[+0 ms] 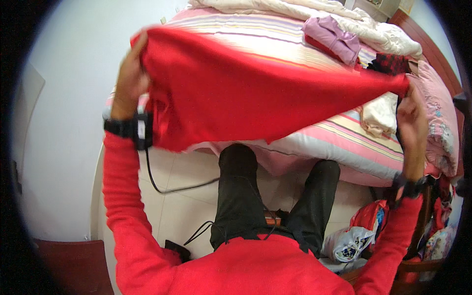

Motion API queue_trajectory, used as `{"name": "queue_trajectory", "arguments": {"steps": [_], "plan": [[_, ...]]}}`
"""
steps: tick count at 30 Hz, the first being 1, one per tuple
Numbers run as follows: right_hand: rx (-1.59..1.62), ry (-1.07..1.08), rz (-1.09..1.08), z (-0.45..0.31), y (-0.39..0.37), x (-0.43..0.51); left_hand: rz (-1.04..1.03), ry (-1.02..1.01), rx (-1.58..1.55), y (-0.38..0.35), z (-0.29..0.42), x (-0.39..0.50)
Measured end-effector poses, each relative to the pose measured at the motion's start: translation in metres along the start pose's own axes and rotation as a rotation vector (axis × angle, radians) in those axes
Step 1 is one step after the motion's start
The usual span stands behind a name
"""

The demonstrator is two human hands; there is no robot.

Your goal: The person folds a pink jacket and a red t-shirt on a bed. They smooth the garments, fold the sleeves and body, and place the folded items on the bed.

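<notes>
A red cloth garment (236, 88) is stretched in the air between my two hands, above the near side of the bed. My left hand (132, 73) grips its upper left corner, where the cloth bunches and hangs in folds. At the far right end, my right hand (411, 110) pinches a narrow, drawn-out part of the garment. The cloth is somewhat blurred, and its full shape cannot be made out. Behind it lies the striped bedspread (265, 33), partly hidden by the garment.
A folded lilac garment (330, 38) lies on the bed, with folded cream cloth (379, 114) nearer me. A pink pillow (438, 114) is at right, a white quilt (391, 37) behind. Plastic bags (348, 245) stand on the floor. A black cable (184, 188) runs from my left wrist.
</notes>
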State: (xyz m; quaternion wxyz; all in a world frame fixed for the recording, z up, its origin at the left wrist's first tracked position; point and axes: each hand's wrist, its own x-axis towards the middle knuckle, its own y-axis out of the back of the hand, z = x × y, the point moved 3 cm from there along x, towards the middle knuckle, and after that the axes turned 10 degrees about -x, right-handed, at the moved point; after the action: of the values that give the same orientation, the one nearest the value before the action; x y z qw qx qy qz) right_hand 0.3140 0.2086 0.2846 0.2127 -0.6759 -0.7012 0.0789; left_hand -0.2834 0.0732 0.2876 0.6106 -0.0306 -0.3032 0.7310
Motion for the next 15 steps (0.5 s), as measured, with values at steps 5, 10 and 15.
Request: {"name": "queue_trajectory", "arguments": {"steps": [5,10,15], "plan": [[0.290,0.145,-0.852,-0.111,-0.026,0.013,-0.241,-0.050,-0.103,-0.051,0.061,0.068],[0.058,0.203,-0.467,-0.064,0.048,-0.067,-0.206,0.037,-0.024,-0.032,-0.009,0.028],[-0.171,-0.157,-0.021,0.063,0.125,-0.172,-0.054,0.501,0.046,-0.006,-0.120,-0.062]]}}
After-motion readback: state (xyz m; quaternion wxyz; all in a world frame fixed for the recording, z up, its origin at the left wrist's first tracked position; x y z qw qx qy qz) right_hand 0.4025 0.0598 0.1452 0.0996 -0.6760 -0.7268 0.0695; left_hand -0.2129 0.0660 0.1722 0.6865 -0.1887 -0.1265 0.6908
